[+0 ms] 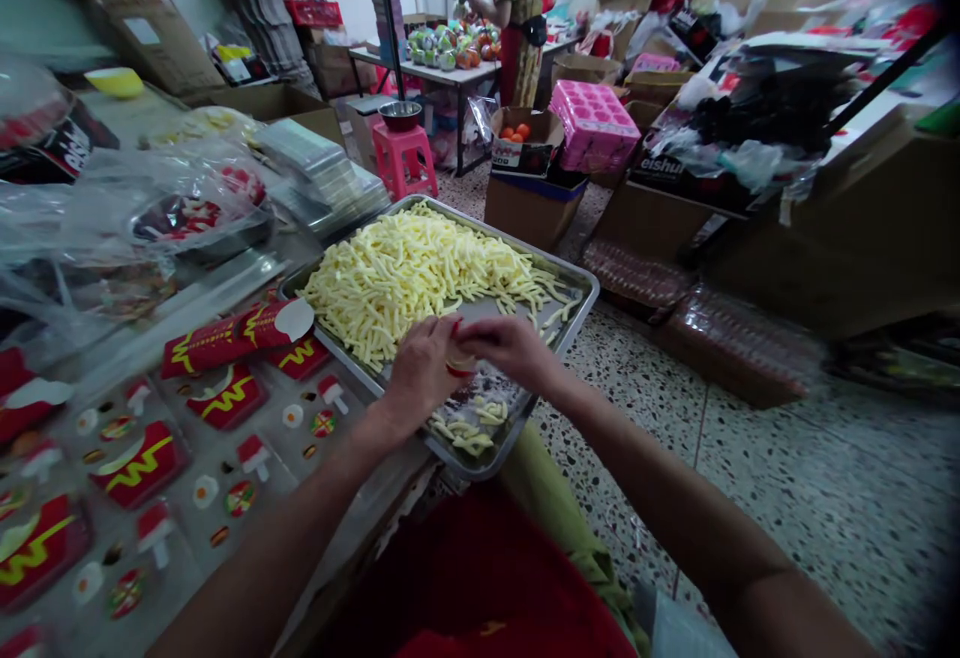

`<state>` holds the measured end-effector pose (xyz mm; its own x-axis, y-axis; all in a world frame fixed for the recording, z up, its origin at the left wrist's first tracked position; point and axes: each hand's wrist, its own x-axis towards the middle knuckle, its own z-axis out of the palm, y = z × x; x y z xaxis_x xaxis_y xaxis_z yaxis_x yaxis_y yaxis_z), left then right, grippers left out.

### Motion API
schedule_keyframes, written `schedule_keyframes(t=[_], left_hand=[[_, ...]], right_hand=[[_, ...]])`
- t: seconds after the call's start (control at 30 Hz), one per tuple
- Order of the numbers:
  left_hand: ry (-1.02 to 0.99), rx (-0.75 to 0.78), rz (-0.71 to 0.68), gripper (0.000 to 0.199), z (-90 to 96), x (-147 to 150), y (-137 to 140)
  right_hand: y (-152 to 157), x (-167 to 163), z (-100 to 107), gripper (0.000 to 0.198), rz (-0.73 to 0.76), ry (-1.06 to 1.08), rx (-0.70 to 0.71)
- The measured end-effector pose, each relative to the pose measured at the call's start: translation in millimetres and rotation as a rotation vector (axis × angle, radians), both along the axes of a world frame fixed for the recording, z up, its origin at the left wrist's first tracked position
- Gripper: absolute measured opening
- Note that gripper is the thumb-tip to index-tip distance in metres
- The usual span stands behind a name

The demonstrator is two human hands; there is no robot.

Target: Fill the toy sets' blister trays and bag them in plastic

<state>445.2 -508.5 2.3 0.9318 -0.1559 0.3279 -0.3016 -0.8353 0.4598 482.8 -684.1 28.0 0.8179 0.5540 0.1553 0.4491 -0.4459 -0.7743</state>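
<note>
Holding step: your left hand [420, 368] and right hand [514, 343], fingers bent close, seem to grip a red-edged thing [460, 362].
Tray [486, 383]: below it, holding yellow sticks [405, 273].
Fingers: next move likely needs soft, steady pinching.

Small red-edged piece [460, 362], one, pale in the middle, mostly covered, held over a rectangular metal tray [559, 256]. Pale yellow sticks [409, 263], many, heaped across the tray's far part, a few scattered at its near corner.
</note>
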Motion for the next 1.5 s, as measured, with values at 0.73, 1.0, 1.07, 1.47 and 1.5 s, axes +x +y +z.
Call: schedule_keyframes(t=[0.73, 1.0, 1.07, 1.47, 1.5], left_hand=[[0.278, 0.073, -0.076, 0.057, -1.1, -9, -9], [0.304, -0.154, -0.158, 0.082, 3.2, 0, 6], [0.302, -0.14, -0.144, 0.094, 7.8, 1, 13], [0.01, -0.095, -0.104, 0.096, 16.4, -15, 36], [0.01, -0.09, -0.084, 0.096, 16.5, -16, 38]], right_hand=[[22, -35, -19, 0.02, -0.181, -0.084, -0.424], [-13, -14, -2, 0.025, -0.054, 0.014, -0.12], [-49, 8, 8, 0.03, -0.027, -0.1, -0.232], [-71, 71, 11, 0.017, 0.244, -0.146, -0.988], [-72, 67, 8, 0.015, 0.216, -0.173, -0.959]])
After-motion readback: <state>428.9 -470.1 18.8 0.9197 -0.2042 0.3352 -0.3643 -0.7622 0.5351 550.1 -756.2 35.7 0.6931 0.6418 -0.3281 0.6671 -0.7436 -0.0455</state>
